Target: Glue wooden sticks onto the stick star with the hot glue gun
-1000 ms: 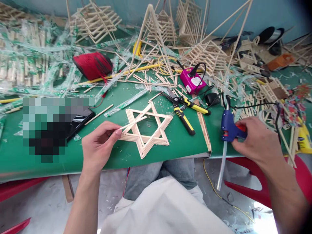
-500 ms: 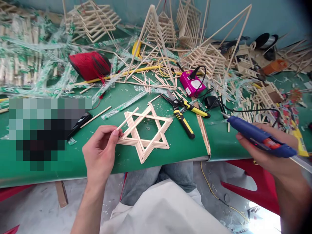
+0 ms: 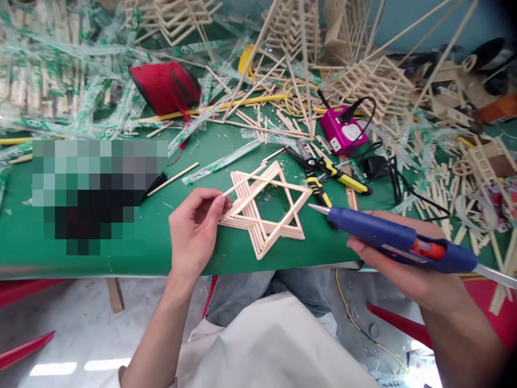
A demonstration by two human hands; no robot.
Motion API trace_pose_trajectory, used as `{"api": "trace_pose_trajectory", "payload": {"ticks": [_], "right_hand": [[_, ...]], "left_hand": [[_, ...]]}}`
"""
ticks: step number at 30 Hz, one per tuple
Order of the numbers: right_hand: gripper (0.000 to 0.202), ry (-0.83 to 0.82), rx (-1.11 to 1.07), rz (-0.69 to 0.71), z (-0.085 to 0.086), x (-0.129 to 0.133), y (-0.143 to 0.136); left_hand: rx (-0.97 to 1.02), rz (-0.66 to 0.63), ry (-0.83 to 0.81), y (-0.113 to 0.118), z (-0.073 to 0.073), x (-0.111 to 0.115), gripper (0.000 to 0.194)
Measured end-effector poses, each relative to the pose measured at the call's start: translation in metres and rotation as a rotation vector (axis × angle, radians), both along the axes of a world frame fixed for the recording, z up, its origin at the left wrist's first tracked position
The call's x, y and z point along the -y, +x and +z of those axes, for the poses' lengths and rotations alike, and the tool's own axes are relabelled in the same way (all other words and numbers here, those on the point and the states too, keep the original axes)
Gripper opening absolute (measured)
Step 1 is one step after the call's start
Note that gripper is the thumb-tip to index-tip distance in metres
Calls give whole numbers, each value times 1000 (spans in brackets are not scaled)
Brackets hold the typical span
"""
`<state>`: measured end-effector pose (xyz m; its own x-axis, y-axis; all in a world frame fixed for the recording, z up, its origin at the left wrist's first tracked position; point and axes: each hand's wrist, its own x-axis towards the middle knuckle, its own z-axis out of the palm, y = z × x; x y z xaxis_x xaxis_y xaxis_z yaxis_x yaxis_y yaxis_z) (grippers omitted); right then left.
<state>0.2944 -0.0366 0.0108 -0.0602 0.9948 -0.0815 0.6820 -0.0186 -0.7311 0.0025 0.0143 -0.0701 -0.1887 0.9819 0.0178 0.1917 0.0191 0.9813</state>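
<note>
A six-pointed star (image 3: 269,226) built of layered thin wooden sticks lies flat near the green table's front edge. At its left side, my left hand (image 3: 197,223) pinches a wooden stick (image 3: 246,180) between thumb and fingers; the stick slants up over the star's upper left part. My right hand (image 3: 399,269) is closed around a blue hot glue gun (image 3: 375,231), with a clear glue stick (image 3: 496,276) coming out of its back. The gun's nozzle points left, beside the star's right tip and apart from it. The fingers behind the gun are partly hidden.
Yellow-black pliers (image 3: 319,172) lie just behind the star, near a magenta power adapter (image 3: 343,129) with black cords. A red thread spool (image 3: 165,87), loose sticks (image 3: 258,121) and stick frames (image 3: 371,86) crowd the back. A pixelated patch covers the left.
My right hand has brought the glue gun left, closer to the star. The view has shifted, so the table's things appear further right and higher. My left hand still pinches the stick.
</note>
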Motion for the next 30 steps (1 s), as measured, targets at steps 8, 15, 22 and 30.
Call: {"api": "trace_pose_trajectory", "payload": {"ticks": [8, 15, 22, 30], "right_hand": [[14, -185, -49, 225, -5, -26, -44], [23, -168, 39, 258, -9, -29, -43], [24, -158, 76, 282, -10, -29, -41], [28, -125, 147, 309, -10, -37, -44]], "left_hand": [[-132, -92, 43, -10, 2, -10, 7], [-177, -119, 51, -13, -1, -9, 9], [-238, -130, 60, -11, 2, -7, 10], [-250, -135, 67, -12, 1, -6, 10]]}}
